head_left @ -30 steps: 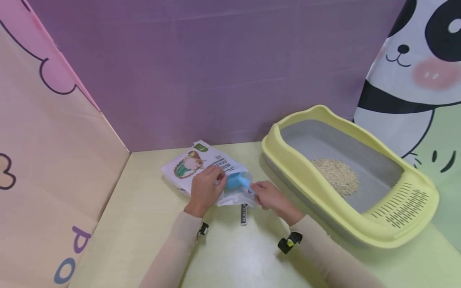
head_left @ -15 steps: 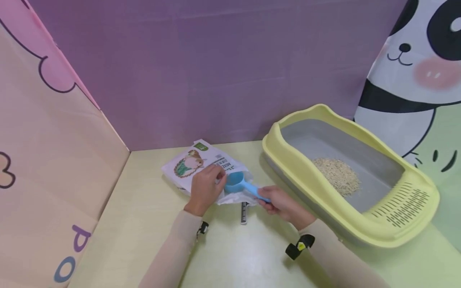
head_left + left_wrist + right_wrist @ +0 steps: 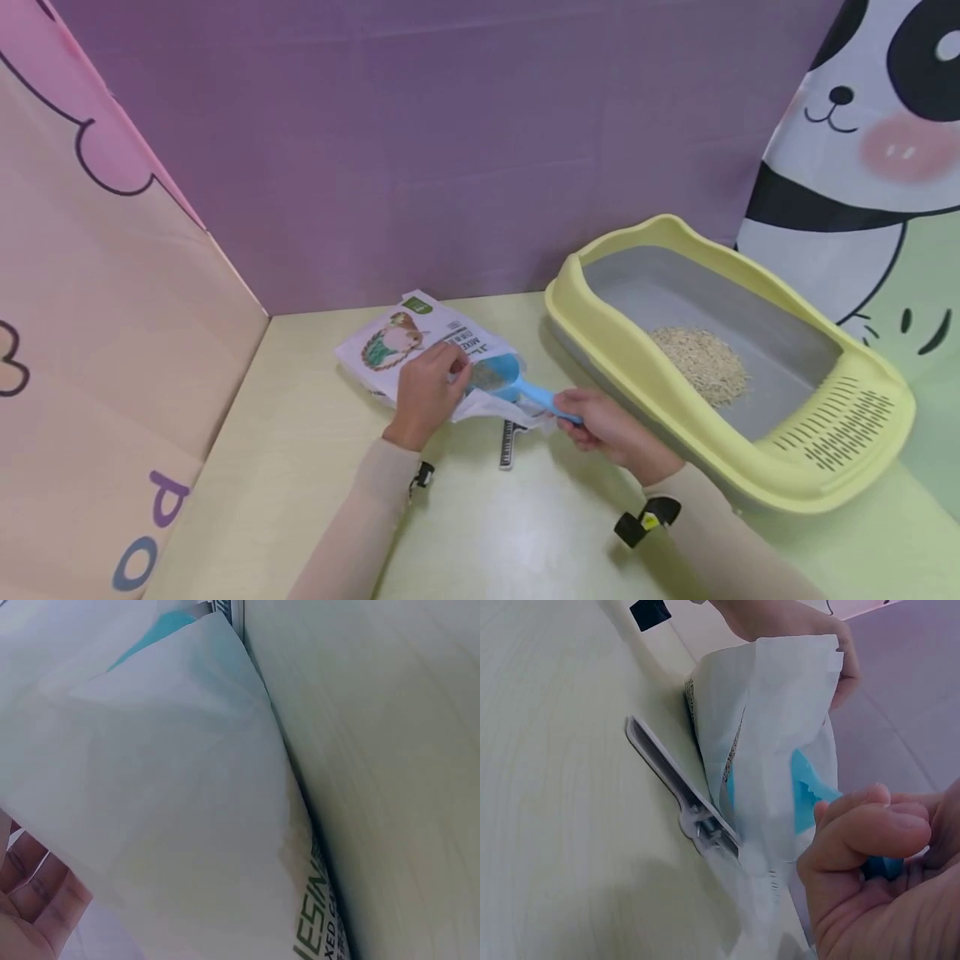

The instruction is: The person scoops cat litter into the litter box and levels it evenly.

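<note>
A white printed bag [image 3: 393, 342] lies on the table with its mouth toward the right. My left hand [image 3: 431, 392] pinches the upper edge of that mouth; in the left wrist view some fingers [image 3: 45, 889] show at the bag's edge. My right hand [image 3: 603, 425] grips the handle of a light blue scoop [image 3: 536, 392], whose bowl lies at the bag's opening. Grey-brown material shows in the bowl, too small to identify. In the right wrist view, the bag's white side partly hides the scoop [image 3: 806, 791].
A yellow-rimmed grey litter tray [image 3: 600, 321] stands at the right, holding a heap of pale pellets [image 3: 701, 367]. A narrow dark-and-white strip-like object [image 3: 507, 446], hinged-looking in the right wrist view, lies by the bag's mouth. A purple wall [image 3: 450, 167] rises behind the table.
My right hand has moved right and slightly down, drawing the scoop outward. More handle shows, and material is now visible in the bowl. My left hand has stayed on the bag's edge.
</note>
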Demonstrator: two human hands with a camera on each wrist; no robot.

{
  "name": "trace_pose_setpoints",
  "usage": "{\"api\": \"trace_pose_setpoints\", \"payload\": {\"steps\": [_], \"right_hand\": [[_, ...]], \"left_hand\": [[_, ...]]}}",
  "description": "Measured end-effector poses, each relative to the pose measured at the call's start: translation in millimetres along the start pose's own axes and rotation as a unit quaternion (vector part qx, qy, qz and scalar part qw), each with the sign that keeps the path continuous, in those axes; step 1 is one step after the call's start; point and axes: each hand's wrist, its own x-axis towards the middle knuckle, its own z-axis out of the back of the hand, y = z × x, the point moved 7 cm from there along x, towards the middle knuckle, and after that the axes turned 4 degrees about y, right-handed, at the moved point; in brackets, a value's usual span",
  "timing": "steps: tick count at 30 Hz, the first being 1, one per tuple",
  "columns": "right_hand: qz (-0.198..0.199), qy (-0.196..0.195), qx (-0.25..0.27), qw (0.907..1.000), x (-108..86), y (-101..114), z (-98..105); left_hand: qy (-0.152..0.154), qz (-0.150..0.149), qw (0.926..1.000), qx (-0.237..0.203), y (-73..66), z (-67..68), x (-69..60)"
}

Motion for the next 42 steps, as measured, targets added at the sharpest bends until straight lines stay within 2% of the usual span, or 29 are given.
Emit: {"api": "trace_pose_setpoints", "payload": {"steps": [14,29,37,42], "right_hand": [[0.012,-0.011,-0.015,0.9998,-21.9,-1,11],[0.013,0.010,-0.017,0.9997,-46.5,-4,19],[0.019,0.003,-0.034,0.9992,-64.7,-2,26],[0.029,0.019,-0.027,0.9990,-77.0,4,27]], "left_hand": [[0.007,0.003,1.0000,0.003,-0.9,-0.8,-0.1],[0.001,-0.002,1.0000,-0.001,-0.2,-2.1,0.1],[0.009,0.009,0.9999,0.002,2.0,-4.0,0.0],[0.010,0.010,0.9999,0.001,1.5,-3.6,-1.2]]}}
